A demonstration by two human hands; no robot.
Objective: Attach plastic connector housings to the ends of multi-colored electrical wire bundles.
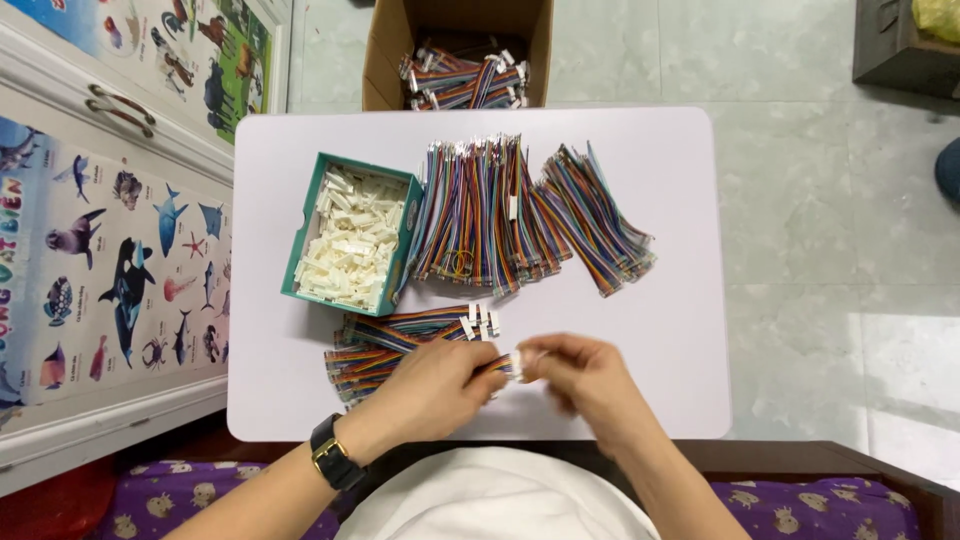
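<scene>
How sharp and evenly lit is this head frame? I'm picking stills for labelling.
Head view: even, soft light on the white table; a bright glare patch on the floor tiles at right; wide-angle bending at the edges; right hand slightly motion-blurred at its fingertips, left hand and wire bundles sharp.

Pale marbled tile floor w/ bright light patch at right, white cabinet w/ animal posters at left, dark wooden furniture top right
</scene>
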